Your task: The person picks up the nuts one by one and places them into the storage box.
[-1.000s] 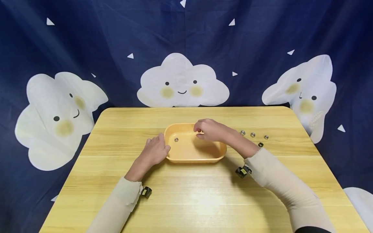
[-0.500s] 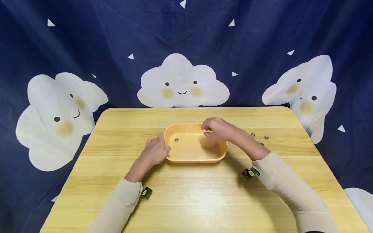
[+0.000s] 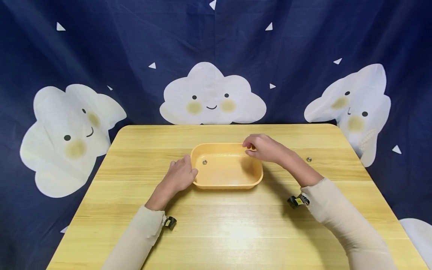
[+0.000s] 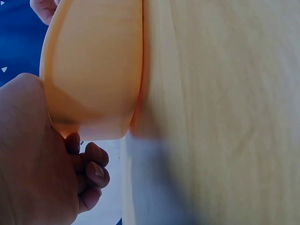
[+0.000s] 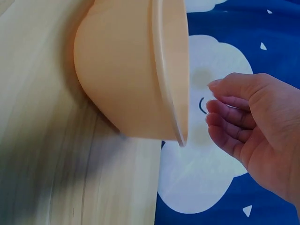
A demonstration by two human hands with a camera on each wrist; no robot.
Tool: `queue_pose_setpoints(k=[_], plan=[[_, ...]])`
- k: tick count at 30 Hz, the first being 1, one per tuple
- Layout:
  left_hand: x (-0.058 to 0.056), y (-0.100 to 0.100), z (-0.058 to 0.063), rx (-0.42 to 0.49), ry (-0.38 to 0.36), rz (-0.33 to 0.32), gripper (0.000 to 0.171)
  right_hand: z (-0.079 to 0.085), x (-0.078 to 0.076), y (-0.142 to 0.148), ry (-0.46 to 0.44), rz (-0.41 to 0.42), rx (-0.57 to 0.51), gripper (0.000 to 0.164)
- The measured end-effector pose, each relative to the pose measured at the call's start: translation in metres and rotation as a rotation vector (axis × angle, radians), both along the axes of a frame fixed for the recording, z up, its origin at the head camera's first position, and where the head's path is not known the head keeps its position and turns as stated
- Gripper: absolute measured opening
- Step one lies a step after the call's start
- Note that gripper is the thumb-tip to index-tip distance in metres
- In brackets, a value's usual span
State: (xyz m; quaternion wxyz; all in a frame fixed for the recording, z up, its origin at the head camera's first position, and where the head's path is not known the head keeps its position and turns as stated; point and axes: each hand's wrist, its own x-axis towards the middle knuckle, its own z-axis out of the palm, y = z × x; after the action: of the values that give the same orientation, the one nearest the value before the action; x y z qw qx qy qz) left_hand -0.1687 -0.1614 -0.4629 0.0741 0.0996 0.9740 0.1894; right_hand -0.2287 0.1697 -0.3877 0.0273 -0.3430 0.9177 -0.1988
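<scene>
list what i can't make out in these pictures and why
Head: threads of the nut in the tray, whose wall shows, and the nut on the table: too small.
Head: table behind the right forearm: covered.
Left wrist: most of the right hand: cut off by top edge.
Right wrist: tray floor: hidden by its wall.

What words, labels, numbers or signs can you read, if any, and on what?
No words or numbers can be read.
Left yellow patch on left wrist camera: too small to read.
Right yellow patch on right wrist camera: too small to read.
Orange tray: none seen.
</scene>
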Motion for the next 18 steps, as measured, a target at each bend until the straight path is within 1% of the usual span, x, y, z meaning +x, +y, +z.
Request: queue_pose_setpoints(k=[11,18], plan=[[0.001,-0.001,-0.001,0.019,-0.004,0.013,0.02,-0.009,0.002,0.027,0.021,-0.057,-0.042,0.018],[-0.001,0.002,-0.001,0.018,-0.004,0.007,0.021,-0.009,0.001,0.041,0.013,-0.108,-0.044,0.019]])
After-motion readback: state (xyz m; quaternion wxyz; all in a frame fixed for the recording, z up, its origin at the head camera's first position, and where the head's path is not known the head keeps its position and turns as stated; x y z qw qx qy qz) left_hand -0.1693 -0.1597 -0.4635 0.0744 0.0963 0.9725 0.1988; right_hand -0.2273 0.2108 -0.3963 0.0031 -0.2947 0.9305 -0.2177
